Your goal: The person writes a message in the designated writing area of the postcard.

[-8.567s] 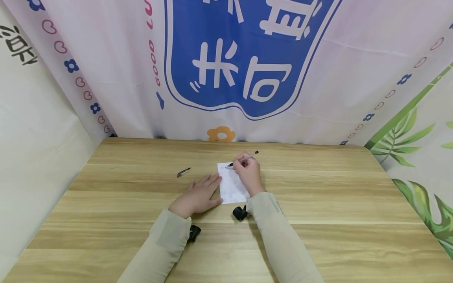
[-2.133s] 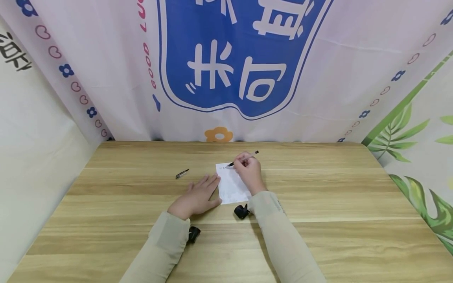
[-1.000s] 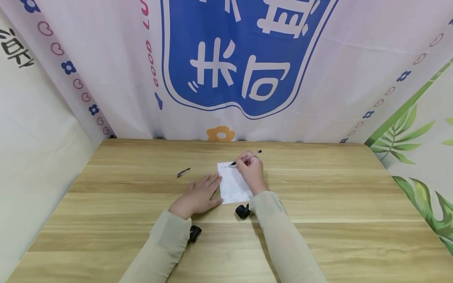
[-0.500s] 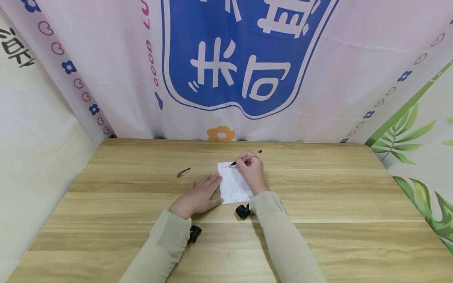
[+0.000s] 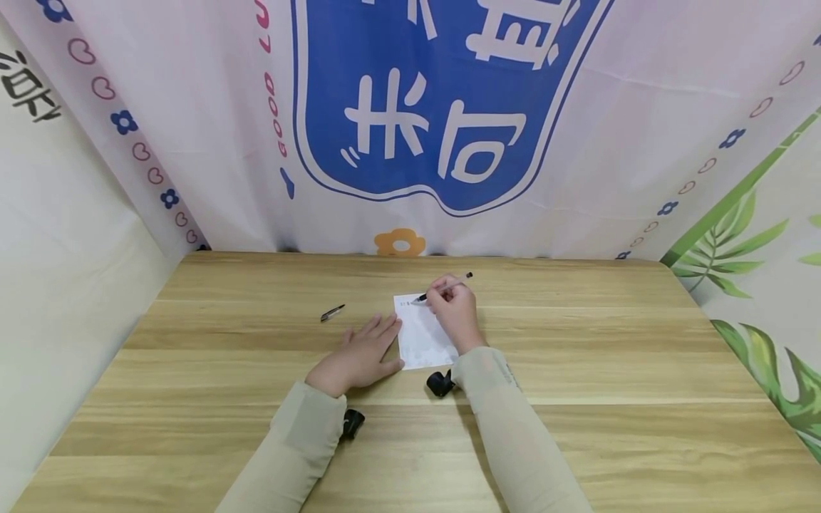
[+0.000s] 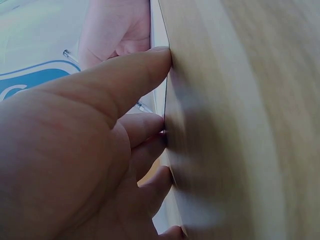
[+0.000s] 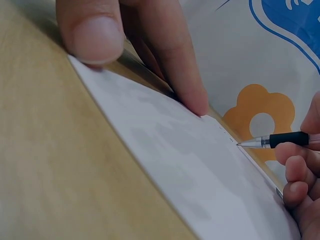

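The left hand [image 5: 355,358], fingers extended and gripping nothing, touches the left edge of the paper [image 5: 420,340] on the surface [image 5: 577,356], apparently to prevent slipping. The right hand [image 5: 457,313] pinches the pen [image 7: 289,140] near its tip, presumably for fine control, at the marks [image 5: 405,304] along the top. A cap [image 5: 333,313] lies left of the paper, seemingly clear of the work.

Wood-grain table [image 5: 609,370]: white paper [image 5: 422,339] lying flat, small pen cap [image 5: 333,313] left of it
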Tool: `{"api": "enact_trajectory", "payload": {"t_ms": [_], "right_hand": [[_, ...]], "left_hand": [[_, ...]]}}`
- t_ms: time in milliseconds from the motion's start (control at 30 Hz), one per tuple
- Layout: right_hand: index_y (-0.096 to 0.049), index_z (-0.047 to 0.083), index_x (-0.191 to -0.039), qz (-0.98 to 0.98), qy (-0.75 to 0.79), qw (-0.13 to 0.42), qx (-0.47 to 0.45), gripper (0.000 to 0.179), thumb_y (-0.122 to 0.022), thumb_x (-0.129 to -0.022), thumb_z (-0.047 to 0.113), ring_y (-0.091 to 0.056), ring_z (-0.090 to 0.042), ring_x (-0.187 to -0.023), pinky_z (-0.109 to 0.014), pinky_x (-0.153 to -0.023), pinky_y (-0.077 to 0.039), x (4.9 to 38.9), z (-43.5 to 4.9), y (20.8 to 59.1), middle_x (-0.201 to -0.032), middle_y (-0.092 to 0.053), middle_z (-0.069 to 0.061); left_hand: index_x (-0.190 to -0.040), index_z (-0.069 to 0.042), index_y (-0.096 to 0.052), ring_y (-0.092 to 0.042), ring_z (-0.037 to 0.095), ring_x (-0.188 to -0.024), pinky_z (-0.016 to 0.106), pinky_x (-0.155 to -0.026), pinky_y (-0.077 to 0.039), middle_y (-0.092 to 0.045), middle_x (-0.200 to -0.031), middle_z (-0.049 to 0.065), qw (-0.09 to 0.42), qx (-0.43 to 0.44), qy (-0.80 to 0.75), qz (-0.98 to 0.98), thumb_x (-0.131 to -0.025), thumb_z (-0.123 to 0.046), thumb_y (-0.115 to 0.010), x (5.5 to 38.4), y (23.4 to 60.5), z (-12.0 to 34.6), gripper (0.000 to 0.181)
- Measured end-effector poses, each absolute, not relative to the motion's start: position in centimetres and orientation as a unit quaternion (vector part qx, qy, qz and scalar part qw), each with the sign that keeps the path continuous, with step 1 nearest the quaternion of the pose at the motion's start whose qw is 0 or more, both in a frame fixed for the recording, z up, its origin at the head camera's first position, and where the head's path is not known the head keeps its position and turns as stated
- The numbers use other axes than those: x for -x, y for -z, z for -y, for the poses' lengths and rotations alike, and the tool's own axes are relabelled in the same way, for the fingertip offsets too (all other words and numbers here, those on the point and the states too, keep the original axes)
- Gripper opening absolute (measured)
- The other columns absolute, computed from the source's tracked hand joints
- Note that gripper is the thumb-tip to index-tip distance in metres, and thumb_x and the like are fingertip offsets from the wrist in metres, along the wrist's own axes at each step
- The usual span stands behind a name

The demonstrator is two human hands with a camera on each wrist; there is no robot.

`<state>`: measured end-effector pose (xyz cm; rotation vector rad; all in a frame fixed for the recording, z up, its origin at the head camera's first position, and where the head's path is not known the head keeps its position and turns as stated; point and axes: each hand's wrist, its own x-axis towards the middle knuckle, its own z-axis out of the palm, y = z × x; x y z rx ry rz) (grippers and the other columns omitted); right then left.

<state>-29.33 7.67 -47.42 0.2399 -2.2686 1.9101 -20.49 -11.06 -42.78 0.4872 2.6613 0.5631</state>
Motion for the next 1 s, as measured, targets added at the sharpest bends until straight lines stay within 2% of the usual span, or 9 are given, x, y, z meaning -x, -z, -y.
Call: {"api": "enact_trajectory", "payload": {"t_ms": [667, 1000], "right_hand": [[-0.066, 0.002, -0.085, 0.760, -0.637, 0.096, -0.089, 0.008, -0.060, -0.091, 0.001, -0.056, -0.014, -0.059, -0.021, -0.053, -0.045, 29.58, -7.73, 47.70, -0.070, -0.064, -0.007], [-0.065, -0.006, -0.091, 0.770, -0.630, 0.074, -0.075, 0.008, -0.059, -0.094, -0.002, -0.053, -0.011, -0.058, -0.020, -0.053, -0.042, 29.62, -7.63, 47.28, -0.077, -0.065, -0.022]], "left_hand": [[-0.161, -0.005, -0.025, -0.009, 0.037, -0.155, 0.072, -0.116, -0.009, -0.016, -0.169, 0.010, 0.185, -0.180, -0.201, -0.945, -0.105, -0.035, -0.056, 20.63, 43.05, 11.15, 0.071], [-0.162, -0.006, -0.023, -0.007, 0.037, -0.155, 0.072, -0.116, -0.008, -0.014, -0.169, 0.009, 0.187, -0.178, -0.195, -0.946, -0.105, -0.037, -0.056, 20.76, 43.06, 11.17, 0.073]]}}
